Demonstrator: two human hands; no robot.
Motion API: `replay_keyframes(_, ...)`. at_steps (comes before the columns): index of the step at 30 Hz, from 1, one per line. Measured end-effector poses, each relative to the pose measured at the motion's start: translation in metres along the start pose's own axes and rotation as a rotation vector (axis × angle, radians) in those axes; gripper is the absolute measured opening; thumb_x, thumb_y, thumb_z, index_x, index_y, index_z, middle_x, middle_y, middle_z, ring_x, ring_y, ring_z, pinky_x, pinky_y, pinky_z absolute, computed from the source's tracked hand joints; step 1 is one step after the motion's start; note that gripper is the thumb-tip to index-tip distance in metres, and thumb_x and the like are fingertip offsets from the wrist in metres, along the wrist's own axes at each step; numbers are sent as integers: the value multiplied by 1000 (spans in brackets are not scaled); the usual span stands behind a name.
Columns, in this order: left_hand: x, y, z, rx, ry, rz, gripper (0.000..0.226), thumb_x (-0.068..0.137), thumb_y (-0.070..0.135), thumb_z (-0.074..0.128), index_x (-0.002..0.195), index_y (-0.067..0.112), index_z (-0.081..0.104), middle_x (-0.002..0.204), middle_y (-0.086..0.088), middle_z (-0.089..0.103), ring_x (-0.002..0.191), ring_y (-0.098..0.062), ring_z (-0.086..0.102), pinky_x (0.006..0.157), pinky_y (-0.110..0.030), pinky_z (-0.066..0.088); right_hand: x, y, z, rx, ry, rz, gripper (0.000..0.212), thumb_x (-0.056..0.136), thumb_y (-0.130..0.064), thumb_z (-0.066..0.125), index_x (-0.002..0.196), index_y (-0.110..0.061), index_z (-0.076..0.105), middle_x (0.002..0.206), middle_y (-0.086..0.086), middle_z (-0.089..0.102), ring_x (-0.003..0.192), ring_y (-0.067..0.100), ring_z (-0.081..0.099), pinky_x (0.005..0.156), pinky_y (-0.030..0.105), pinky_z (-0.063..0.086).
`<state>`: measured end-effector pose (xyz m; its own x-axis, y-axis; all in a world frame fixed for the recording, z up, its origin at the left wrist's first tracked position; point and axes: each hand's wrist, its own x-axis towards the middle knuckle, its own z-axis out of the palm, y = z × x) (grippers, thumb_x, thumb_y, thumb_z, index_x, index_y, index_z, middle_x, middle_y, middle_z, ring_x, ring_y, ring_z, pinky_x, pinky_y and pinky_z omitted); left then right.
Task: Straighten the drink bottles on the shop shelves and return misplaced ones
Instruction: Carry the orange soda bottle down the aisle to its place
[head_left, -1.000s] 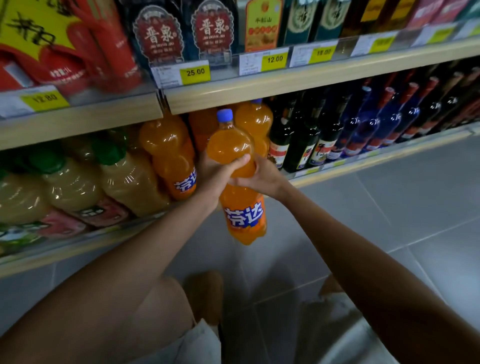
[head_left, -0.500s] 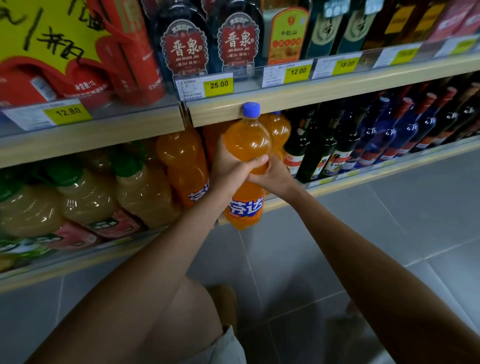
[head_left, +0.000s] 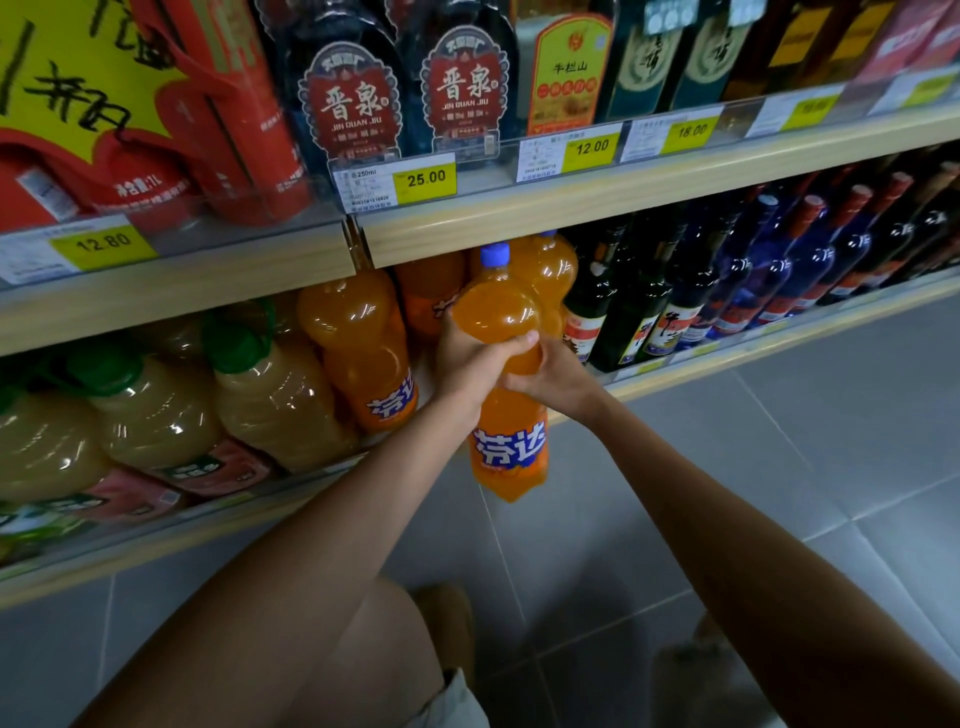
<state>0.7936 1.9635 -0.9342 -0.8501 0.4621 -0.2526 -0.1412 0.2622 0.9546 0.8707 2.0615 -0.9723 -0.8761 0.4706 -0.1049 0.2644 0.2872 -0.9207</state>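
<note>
held bottle (head_left: 506, 441): upright, in front of lower shelf (head_left: 727, 366) edge, base below it, cap just under upper shelf (head_left: 623, 200) lip
left hand (head_left: 470, 364): wrapped on its waist from left
right hand (head_left: 553, 376): on same waist from right, touching left hand
soda bottles (head_left: 358, 343): on lower shelf, behind and left
juice jugs (head_left: 270, 395): further left
wine bottles (head_left: 691, 291): right
boxed liquor (head_left: 462, 88): on upper shelf
</note>
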Motion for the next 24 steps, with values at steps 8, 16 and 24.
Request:
replay_keyframes(8,19,6,2,-66,93,8,81,59,39,86,128,21,49,118,1,63,104,-19,60,88,-37,51,17,-10,9,85,42,17,64,80,-27,74,133,-10,41,124,7,59,109,19,60,87,35,55)
replay_keyframes(16,37,5,-3,-141,113,26,71,65,34,84,127,21,51,119,4,63,109,-15,60,96,-41,49,30,-20,19,78,52,-28,71,86,-25,67,145,-14,28,141,6,46,123,17,49,90,19,47)
replay_keyframes(24,48,13,-3,-58,189,181,90,62,35,85,137,17,39,130,-2,56,119,-18,54,100,-37,45,39,-21,21,-75,148,1,79,76,-29,77,141,-16,34,136,5,51,123,19,49,92,23,42)
